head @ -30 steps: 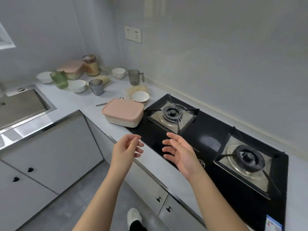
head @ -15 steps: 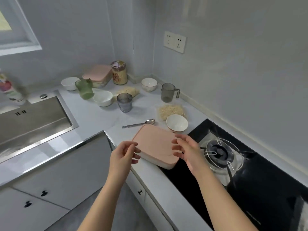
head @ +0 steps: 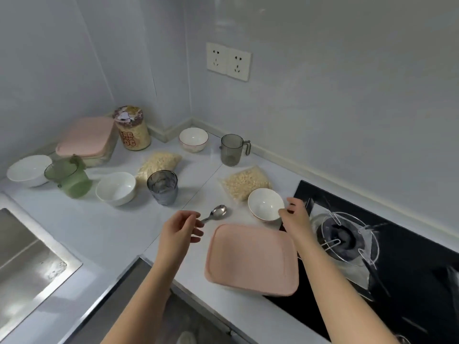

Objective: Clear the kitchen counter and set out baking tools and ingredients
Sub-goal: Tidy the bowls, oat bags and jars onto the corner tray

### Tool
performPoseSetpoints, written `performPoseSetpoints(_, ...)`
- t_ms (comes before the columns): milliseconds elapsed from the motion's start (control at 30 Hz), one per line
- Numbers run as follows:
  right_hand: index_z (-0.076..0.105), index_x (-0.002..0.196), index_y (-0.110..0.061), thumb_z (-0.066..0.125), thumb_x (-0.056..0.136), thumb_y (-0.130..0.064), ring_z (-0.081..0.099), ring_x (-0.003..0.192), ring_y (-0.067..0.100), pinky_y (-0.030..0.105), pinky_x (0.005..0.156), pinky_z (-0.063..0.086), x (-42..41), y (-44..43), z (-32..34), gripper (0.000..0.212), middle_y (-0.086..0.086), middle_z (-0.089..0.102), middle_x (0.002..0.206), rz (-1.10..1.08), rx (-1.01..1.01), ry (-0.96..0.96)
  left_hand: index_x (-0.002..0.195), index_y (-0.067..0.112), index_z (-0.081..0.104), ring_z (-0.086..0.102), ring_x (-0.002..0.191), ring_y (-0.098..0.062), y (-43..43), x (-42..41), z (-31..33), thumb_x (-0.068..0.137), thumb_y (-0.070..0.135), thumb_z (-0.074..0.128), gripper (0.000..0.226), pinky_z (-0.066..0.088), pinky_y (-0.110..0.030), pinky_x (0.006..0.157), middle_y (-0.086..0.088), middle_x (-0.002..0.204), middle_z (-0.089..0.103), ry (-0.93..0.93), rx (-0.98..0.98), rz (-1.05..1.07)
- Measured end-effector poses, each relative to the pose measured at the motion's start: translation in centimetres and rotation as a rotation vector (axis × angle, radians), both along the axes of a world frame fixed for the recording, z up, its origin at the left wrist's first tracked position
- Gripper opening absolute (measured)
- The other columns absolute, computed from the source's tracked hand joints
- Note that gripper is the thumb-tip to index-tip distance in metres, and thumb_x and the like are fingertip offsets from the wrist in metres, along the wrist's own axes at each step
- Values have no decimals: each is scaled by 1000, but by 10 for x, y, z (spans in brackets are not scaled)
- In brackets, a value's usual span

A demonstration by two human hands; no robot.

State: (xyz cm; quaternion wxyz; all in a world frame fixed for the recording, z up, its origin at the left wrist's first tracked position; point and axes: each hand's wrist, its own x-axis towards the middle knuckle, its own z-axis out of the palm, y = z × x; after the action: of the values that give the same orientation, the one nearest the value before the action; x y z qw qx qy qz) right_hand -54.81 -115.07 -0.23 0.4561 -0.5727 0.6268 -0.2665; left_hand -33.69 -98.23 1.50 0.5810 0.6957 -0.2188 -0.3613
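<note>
Both hands have moved off the pink-lidded rectangular box (head: 250, 254); left hand (head: 180, 232), loosely curled, reaches the steel spoon (head: 218, 211) at the box's 11 o'clock, grip unclear; right hand (head: 295, 216) pinches the small white bowl (head: 264, 203) by its rim at 12 o'clock; clearing begins.

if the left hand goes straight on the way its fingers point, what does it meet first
The spoon: the left hand has its fingertips at the handle's end; whether they already touch it is unclear.
</note>
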Motion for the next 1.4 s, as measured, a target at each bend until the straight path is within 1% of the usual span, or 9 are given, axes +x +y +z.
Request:
performPoseSetpoints(100, 35, 139, -8, 54, 88, -7, 50, 111, 23, 31, 81, 42, 8, -17, -9, 55, 3, 48, 123, -93, 5, 31, 92, 7, 66, 64, 62, -18, -20, 17, 0, 96, 7, 50, 16, 53, -31, 60, -4, 71, 69, 22, -13, -53)
performPoseSetpoints(200, 32, 141, -9, 53, 85, -15, 55, 100, 27, 41, 86, 52, 15, -40, -24, 59, 6, 49, 118, -90, 170, 132, 93, 5, 66, 63, 62, -20, -36, 24, -7, 95, 6, 51, 15, 53, -33, 60, -10, 75, 68, 54, 11, -94)
performPoseSetpoints(367, 42, 134, -11, 45, 89, -1, 61, 96, 40, 40, 55, 58, 29, -67, -38, 46, 18, 49, 126, -86, 461, 79, 90, 7, 66, 64, 62, -21, -50, 29, -21, 94, 5, 51, 16, 53, -34, 61, -12, 76, 68, 81, 46, -78)
performPoseSetpoints(467, 46, 131, -12, 36, 89, 8, 59, 83, 42, 48, 58, 59, 30, -75, -48, 47, 19, 47, 125, -185, 542, -10, 90, 6, 67, 64, 62, -21, -56, 34, -24, 94, 4, 51, 16, 53, -34, 60, -7, 71, 69, 78, 53, -61)
performPoseSetpoints(600, 51, 125, -13, 37, 88, 10, 55, 94, 41, 44, 53, 59, 32, -78, -45, 46, 16, 47, 123, -183, 533, -16, 92, 5, 66, 63, 62, -21, -59, 46, -22, 94, 5, 50, 16, 53, -31, 59, -9, 75, 67, 94, 57, 4)
performPoseSetpoints(700, 48, 128, -14, 37, 87, 10, 54, 100, 37, 47, 66, 59, 40, -73, -35, 48, 14, 47, 125, -110, 490, -43, 94, 5, 65, 63, 61, -20, -58, 66, -22, 95, 5, 49, 16, 53, -31, 58, -10, 76, 67, 75, 39, 63)
performPoseSetpoints(900, 43, 131, -11, 36, 88, 8, 64, 92, 37, 32, 54, 58, 97, -73, 3, 48, 15, 51, 121, 17, 407, -165, 90, 2, 65, 60, 54, -15, -82, 130, -14, 94, 3, 49, 17, 51, -25, 52, -8, 72, 65, 30, -23, 105)
performPoseSetpoints(1100, 47, 124, -9, 34, 89, 6, 68, 67, 33, 33, 54, 59, 166, -81, 8, 40, 23, 60, 110, 12, 369, -198, 88, 10, 62, 59, 66, -17, -163, 214, -5, 94, 5, 49, 15, 50, -28, 56, -7, 84, 63, 19, 8, -9)
performPoseSetpoints(1400, 47, 120, -12, 35, 91, 6, 68, 64, 30, 27, 49, 54, 230, -96, 10, 37, 15, 62, 97, -49, 350, -194, 131, 7, 51, 54, 95, -27, -291, 280, -35, 91, 11, 50, 40, 55, -40, 82, -7, 115, 54, -93, 265, -189)
